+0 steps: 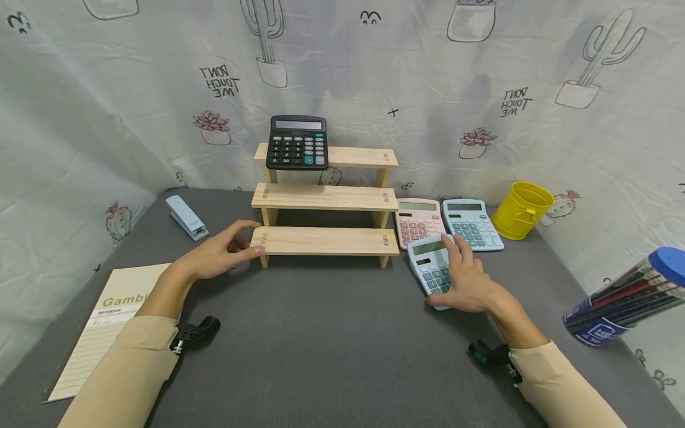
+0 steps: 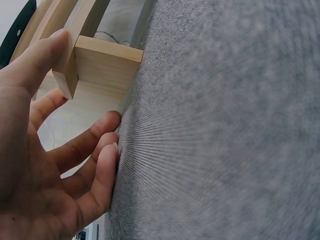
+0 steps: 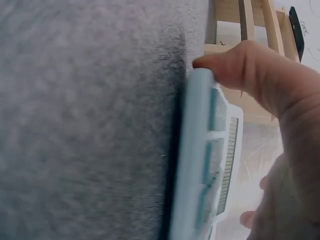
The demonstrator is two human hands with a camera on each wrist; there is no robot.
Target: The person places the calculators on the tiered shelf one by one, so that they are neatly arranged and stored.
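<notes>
A three-tier wooden shelf stands at the back middle, with a black calculator leaning on its top tier. My left hand pinches the left end of the lowest board between thumb and index finger; the other fingers are bent beside it. My right hand grips a light blue calculator lengthwise, thumb at its near edge and fingertips at the far edge. In the right wrist view, a dark shadow runs under this calculator's edge. Behind it lie a pink calculator and another blue calculator.
A yellow bucket stands at the back right. Nearer on the right is a clear tub of pencils with a blue lid. On the left lie a stapler and a notebook, partly under my left arm. A printed curtain hangs behind.
</notes>
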